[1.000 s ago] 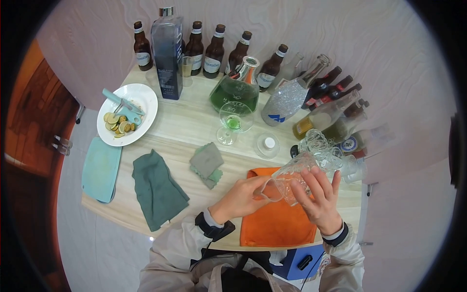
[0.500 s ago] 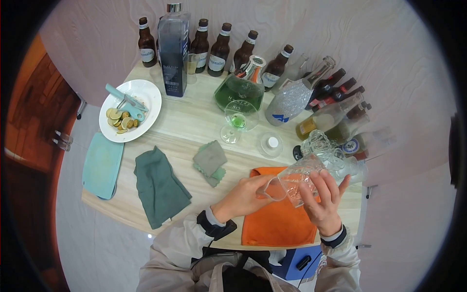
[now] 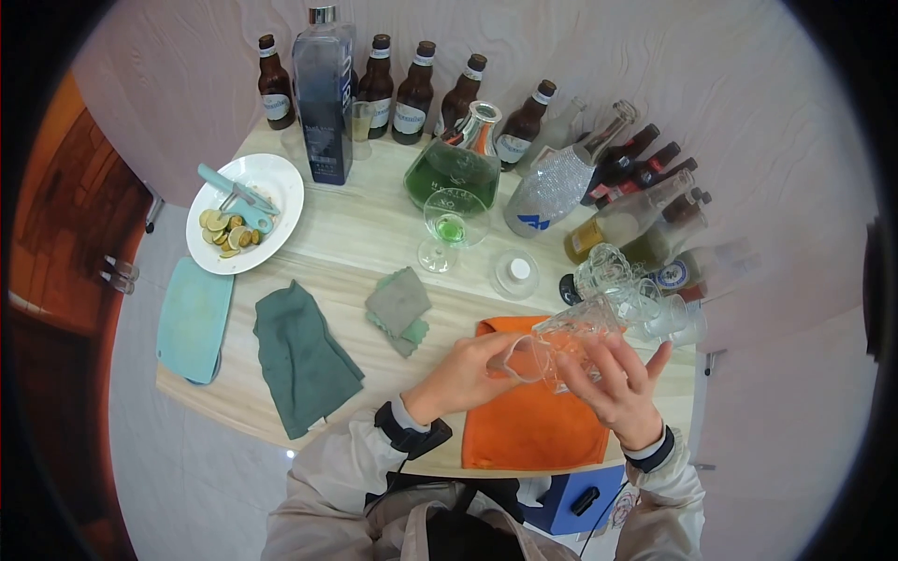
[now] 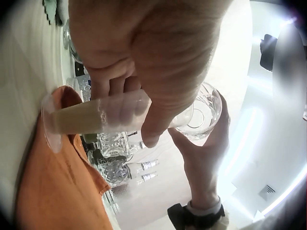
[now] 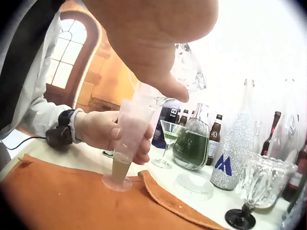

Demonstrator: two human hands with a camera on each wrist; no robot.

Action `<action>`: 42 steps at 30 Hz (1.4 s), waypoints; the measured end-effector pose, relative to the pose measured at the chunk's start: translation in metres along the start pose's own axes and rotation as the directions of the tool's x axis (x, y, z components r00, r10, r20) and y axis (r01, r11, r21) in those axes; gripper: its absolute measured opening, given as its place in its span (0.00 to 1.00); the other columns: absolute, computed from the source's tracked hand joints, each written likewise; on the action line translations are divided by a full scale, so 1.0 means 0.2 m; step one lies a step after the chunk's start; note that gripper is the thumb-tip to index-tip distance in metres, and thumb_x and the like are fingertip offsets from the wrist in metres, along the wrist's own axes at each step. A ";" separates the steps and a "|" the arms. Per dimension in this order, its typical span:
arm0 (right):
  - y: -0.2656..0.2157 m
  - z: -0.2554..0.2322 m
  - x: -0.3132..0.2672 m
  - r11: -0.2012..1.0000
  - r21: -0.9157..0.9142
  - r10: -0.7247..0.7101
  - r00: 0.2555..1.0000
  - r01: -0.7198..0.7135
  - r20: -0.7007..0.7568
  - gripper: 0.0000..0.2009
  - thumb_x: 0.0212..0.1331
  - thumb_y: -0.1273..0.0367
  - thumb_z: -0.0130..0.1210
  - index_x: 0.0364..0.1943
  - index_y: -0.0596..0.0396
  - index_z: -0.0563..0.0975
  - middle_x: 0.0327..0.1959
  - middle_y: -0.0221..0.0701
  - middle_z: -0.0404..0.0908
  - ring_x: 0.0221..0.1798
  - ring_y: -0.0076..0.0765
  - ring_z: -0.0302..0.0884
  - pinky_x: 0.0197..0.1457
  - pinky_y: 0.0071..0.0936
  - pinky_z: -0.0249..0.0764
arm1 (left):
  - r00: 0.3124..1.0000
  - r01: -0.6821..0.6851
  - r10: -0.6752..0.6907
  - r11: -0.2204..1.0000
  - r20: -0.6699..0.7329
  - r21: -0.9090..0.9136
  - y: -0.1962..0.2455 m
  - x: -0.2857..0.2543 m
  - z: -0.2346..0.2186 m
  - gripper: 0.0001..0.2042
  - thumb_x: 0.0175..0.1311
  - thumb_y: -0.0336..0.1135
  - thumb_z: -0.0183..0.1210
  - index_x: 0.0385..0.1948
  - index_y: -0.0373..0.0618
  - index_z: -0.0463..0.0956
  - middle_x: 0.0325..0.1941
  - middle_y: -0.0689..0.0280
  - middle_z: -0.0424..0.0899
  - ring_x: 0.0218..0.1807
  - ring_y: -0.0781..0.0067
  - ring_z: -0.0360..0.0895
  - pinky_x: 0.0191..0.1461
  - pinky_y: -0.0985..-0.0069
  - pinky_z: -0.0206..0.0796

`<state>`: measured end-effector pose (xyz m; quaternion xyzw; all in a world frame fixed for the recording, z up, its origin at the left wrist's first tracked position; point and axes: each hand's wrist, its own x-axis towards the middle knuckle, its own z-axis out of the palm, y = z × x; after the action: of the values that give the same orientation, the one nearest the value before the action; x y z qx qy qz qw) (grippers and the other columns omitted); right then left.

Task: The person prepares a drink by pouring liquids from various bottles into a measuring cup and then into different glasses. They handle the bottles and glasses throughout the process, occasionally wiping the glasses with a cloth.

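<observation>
Cut glass (image 5: pixel 191 72) tipping over a measure (image 5: pixel 134 125) beside crowded glassware

Spare glasses (image 3: pixel 681 323) are crowding the table (image 3: pixel 346 245) just beyond the right hand, a black-footed goblet (image 5: pixel 266 179) standing among them. An orange cloth (image 3: pixel 533 435) is lying beneath the work. Ahead, a stem glass (image 3: pixel 450 229) holding some green liquid is standing before a green decanter (image 3: pixel 428 176), with a white-topped disc (image 3: pixel 516 271) near it. Bottles are lining the back, among them a glittery bottle (image 3: pixel 552 192), brown bottles (image 3: pixel 410 117) and a tall blue bottle (image 3: pixel 325 117). Well off to the left, a plate (image 3: pixel 295 201) is holding lime slices (image 3: pixel 223 229) and teal-handled tools (image 3: pixel 218 178); a teal board (image 3: pixel 195 318) and a green cloth (image 3: pixel 307 360) are lying nearer

Both hands are meeting above the orange cloth. The left hand (image 3: pixel 458 379) is wrapping fingers and thumb round the leaning measure, pale liquid sitting in its lower part. The right hand (image 3: pixel 617 388) is gripping the tilted cut glass at the measure's mouth; whether the rims are touching, I cannot tell

The blue bottle is showing the letters "BL", the glittery one a blue M-like emblem. The brown bottles are wearing pale labels, their script too blurred to read; the decanter's lettering is equally unclear
</observation>
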<state>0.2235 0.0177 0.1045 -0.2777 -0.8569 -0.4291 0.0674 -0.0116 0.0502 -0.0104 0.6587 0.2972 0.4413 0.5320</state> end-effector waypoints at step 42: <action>-0.12 0.01 -0.21 0.001 0.629 0.653 0.477 -0.777 0.589 0.44 0.46 0.75 0.76 0.70 0.62 0.64 0.66 0.44 0.73 0.69 0.43 0.73 0.73 0.37 0.71 | 1.000 0.028 -0.028 0.999 -0.003 0.018 0.00 0.00 -0.02 0.24 0.58 0.27 0.73 0.57 0.40 0.79 0.45 0.59 0.89 0.45 0.69 0.87 0.48 0.74 0.78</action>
<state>0.2455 -0.0098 0.0726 -0.6245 -0.6781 0.1712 0.3476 -0.0158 0.0511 -0.0099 0.6589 0.3110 0.4319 0.5317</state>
